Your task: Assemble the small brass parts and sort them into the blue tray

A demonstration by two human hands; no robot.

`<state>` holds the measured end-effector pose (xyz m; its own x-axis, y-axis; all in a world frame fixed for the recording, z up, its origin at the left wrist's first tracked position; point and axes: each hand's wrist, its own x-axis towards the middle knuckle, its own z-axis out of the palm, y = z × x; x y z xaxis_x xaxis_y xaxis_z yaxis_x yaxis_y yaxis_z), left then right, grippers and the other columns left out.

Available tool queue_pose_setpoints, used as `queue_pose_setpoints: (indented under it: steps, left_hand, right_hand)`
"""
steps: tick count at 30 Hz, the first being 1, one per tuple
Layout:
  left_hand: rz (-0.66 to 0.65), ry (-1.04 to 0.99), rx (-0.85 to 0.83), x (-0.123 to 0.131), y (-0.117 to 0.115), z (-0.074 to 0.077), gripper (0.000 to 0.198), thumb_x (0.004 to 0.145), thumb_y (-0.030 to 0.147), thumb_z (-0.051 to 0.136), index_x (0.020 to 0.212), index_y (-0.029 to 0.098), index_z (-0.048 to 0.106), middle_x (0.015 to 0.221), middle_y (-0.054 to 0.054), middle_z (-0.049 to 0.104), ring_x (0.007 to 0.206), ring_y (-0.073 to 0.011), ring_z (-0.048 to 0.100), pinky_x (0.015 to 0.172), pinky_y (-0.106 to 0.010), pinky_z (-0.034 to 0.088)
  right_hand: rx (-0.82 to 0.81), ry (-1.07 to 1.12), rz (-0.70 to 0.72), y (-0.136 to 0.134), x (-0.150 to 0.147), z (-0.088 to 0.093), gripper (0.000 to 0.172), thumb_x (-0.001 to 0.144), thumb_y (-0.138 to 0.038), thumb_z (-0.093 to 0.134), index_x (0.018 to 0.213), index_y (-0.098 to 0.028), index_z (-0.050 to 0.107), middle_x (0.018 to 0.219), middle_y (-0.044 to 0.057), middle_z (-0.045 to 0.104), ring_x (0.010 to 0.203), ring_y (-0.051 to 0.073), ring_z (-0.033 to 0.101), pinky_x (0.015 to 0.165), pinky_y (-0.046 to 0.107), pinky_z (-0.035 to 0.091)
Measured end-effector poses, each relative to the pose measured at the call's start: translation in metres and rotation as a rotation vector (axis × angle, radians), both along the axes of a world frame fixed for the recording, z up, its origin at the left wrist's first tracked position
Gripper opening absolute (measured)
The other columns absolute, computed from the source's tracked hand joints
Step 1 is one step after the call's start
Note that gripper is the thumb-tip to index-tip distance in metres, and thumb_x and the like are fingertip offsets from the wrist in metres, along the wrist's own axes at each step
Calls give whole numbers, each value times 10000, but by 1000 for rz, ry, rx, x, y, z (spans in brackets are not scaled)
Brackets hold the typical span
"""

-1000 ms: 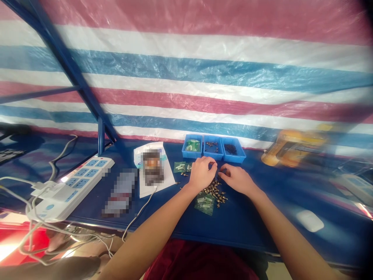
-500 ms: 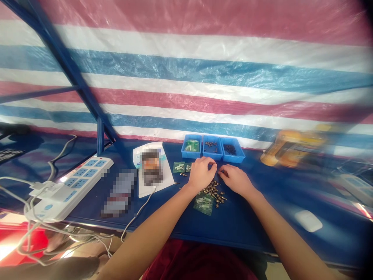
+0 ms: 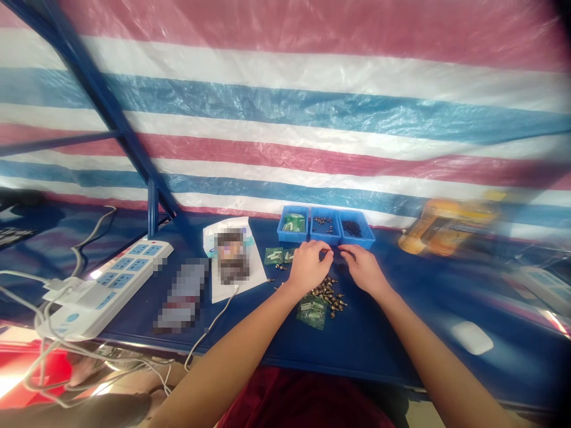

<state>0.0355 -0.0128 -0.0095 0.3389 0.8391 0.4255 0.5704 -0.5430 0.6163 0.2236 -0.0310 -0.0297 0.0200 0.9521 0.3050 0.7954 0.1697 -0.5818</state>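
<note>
My left hand [image 3: 312, 266] is closed, thumb against curled fingers, just in front of the blue bins; what it holds is too small to make out. To its right, my right hand [image 3: 362, 267] has its fingertips pinched together near the rightmost bin, their contents unclear. Below and between the hands lies a pile of small brass-coloured parts [image 3: 332, 295]. A green packet [image 3: 312, 312] rests against the pile. Behind stand a bin of green packets [image 3: 282, 235], a bin of small metal parts [image 3: 322, 238] and a bin of dark parts [image 3: 366, 242].
White power strip [image 3: 102, 297] with cables at left, beside a pixelated flat object [image 3: 182, 297] and a white sheet [image 3: 256, 273]. Small green packets [image 3: 273, 256] lie left of my hands. At right are a white case [image 3: 473, 337] and a yellow object [image 3: 435, 223].
My right hand has moved slightly forward and right, its fingertips now nearer the rightmost bin. My left hand has barely moved.
</note>
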Motion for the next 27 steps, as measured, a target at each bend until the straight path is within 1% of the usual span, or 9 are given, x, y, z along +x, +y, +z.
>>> queue_pose_setpoints:
  steps: [4, 8, 10, 13, 16, 18, 21, 25, 27]
  left_hand:
    - [-17, 7, -3, 0, -1, 1, 162, 935, 308, 525, 943, 253, 677, 984, -7, 711, 968, -222, 611, 850, -354, 478]
    - [-19, 15, 1, 1, -3, 1, 165, 935, 305, 526, 944, 250, 681, 983, -13, 716, 979, -224, 615, 841, -349, 477]
    - [-22, 19, 6, 2, -3, 2, 161, 930, 303, 532, 948, 249, 682, 979, -15, 718, 974, -224, 618, 839, -349, 474]
    - [-52, 19, 15, 2, -5, 3, 143, 915, 327, 564, 948, 248, 678, 965, -15, 719, 947, -221, 624, 833, -346, 475]
    - [-126, 12, 29, 2, -5, 5, 140, 913, 348, 584, 955, 255, 680, 957, -5, 725, 929, -214, 630, 828, -337, 478]
    - [-156, 0, 31, 2, -5, 6, 152, 933, 333, 562, 966, 257, 689, 958, -3, 734, 923, -207, 638, 839, -336, 478]
    - [-165, -31, 31, 1, -5, 6, 195, 963, 316, 517, 964, 256, 702, 957, -1, 746, 895, -198, 650, 850, -336, 478]
    - [-155, -80, 58, 1, -4, 8, 191, 957, 299, 526, 930, 247, 708, 913, 5, 751, 821, -187, 647, 818, -327, 478]
    - [-153, -97, 72, 1, -4, 8, 173, 946, 279, 541, 908, 243, 707, 895, 9, 750, 797, -179, 642, 809, -323, 477]
  right_hand:
    - [-19, 10, 12, 2, 3, -1, 292, 970, -306, 411, 989, -246, 697, 1077, 67, 688, 1012, 244, 638, 957, 392, 439]
    - [1, 126, 27, 0, -1, 2, 230, 949, -337, 443, 984, -237, 647, 1053, 64, 685, 971, 244, 628, 917, 399, 453]
    - [-12, 263, 18, -2, -5, 6, 198, 921, -391, 504, 967, -235, 617, 974, 54, 688, 833, 225, 627, 808, 379, 483]
    - [-85, 524, 51, -7, -11, 14, 264, 862, -487, 607, 904, -226, 596, 728, 9, 636, 587, 164, 541, 601, 311, 452]
    - [-175, 755, 88, -11, -14, 20, 322, 800, -520, 693, 847, -214, 600, 569, -31, 555, 516, 131, 488, 523, 263, 388]
    - [-213, 858, 92, -12, -15, 22, 332, 771, -510, 732, 839, -209, 608, 555, -33, 555, 517, 123, 492, 510, 247, 366]
    - [-230, 930, 103, -13, -15, 24, 328, 755, -492, 757, 844, -208, 620, 583, -30, 573, 535, 119, 511, 505, 237, 358]
    - [-220, 889, 103, -13, -17, 24, 328, 794, -511, 721, 787, -199, 620, 683, -11, 614, 552, 104, 505, 514, 236, 364]
    - [-211, 852, 109, -13, -18, 24, 369, 838, -548, 663, 744, -195, 609, 679, -9, 599, 549, 102, 495, 515, 237, 362]
